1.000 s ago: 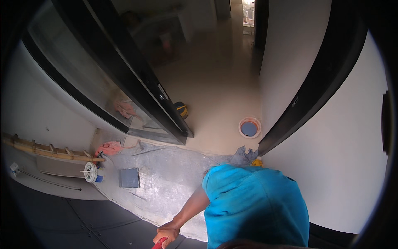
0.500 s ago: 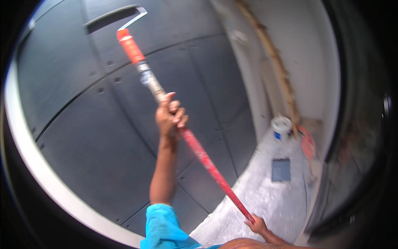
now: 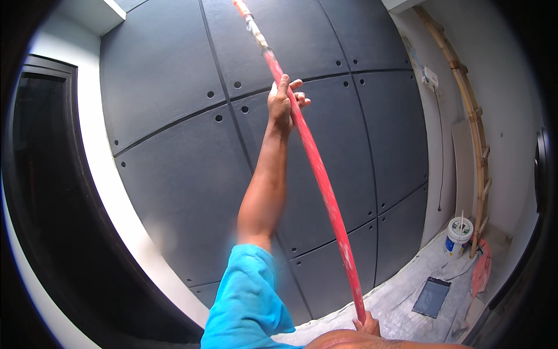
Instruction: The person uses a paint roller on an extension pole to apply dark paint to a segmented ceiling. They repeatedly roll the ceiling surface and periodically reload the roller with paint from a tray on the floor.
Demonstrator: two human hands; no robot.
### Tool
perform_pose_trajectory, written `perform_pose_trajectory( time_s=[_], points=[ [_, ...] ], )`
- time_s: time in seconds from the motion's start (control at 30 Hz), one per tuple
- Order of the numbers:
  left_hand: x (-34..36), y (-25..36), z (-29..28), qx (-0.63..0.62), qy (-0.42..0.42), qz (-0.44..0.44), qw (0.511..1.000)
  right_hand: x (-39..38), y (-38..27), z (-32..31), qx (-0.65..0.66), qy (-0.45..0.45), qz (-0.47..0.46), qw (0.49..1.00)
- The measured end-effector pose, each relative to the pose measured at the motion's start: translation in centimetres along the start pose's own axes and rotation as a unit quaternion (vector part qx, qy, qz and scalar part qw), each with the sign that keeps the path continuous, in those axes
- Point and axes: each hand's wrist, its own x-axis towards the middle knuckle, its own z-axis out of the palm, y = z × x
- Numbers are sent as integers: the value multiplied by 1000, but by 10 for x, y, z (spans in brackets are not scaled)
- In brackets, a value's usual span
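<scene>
A long red pole (image 3: 328, 192) runs up in front of me, tilted slightly left toward its top. Its upper end is pale and worn, joined to an orange handle (image 3: 242, 7) cut off by the top edge; the roller head is outside the picture. My left hand (image 3: 280, 107), arm stretched up in a blue sleeve, is closed loosely round the upper part, thumb on one side and fingertips on the other. At the bottom end, my right hand (image 3: 368, 326) grips the pole low near my body. Behind the pole stands a dark grey panelled wall (image 3: 174, 192).
A whitish sheet (image 3: 392, 311) covers the floor at right. On it are a dark paint tray (image 3: 432, 296) and a white bucket (image 3: 459, 234) with a stick. A bamboo ladder (image 3: 475, 119) leans in the corner by a reddish cloth (image 3: 482, 267). A dark-framed doorway (image 3: 49, 192) is left.
My left arm and the pole have risen, and the pole stands steeper. The roller head has gone out past the top edge. The view has turned, showing the doorway at left.
</scene>
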Motion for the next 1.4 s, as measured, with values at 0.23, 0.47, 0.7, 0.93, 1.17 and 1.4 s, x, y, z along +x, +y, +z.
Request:
perform_pose_trajectory(
  time_s=[0.23, 0.47, 0.7, 0.93, 1.17, 1.4],
  points=[
    [13, 15, -4, 15, -31, 12, 999, 142, -231, -49, 132, 198, -320, 917],
    [58, 65, 48, 98, -44, 0, 994, 169, -323, -127, 199, 107, -306, 925],
    [78, 14, 7, 94, -26, 23, 995, 220, -313, -95, 211, 101, -295, 927],
    [93, -7, -16, 143, 22, 36, 989, 229, -281, -81, 171, 112, -283, 937],
    [88, 0, 0, 192, 91, 16, 977, 147, -189, -70, 130, 109, -257, 951],
    [66, 3, 4, 262, 118, -23, 958, 30, -84, -58, 71, 102, -218, 968]
  ],
)
